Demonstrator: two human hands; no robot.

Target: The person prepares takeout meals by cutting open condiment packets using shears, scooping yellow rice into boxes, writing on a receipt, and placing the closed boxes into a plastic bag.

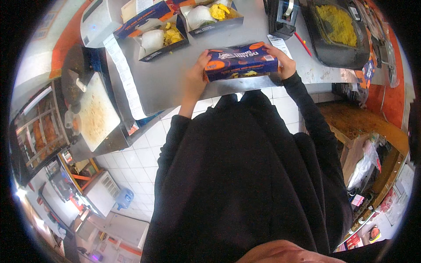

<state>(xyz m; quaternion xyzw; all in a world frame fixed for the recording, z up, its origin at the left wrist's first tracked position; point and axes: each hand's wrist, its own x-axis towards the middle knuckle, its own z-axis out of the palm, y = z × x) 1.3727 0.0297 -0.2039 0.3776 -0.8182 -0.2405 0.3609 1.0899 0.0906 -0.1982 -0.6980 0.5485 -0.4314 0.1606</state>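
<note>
Both of my hands hold a dark blue and orange printed cardboard food box (241, 62) at the steel counter's front edge. My left hand (198, 70) grips its left end, and my right hand (282, 61) grips its right end. The lid is down, and some yellow food shows at the front gap. Behind and to the left, an open food box (184, 42) holds white rice and yellow scrambled egg. Another open food box (235, 22) with rice and egg stands behind the held one.
A long paper receipt (126, 82) hangs over the counter's left side, by a white printer (98, 24). A white cutting board (98, 111) lies further left. At the right are a red pen (303, 44), a black tape dispenser (283, 19) and a black container (353, 57) of yellow food.
</note>
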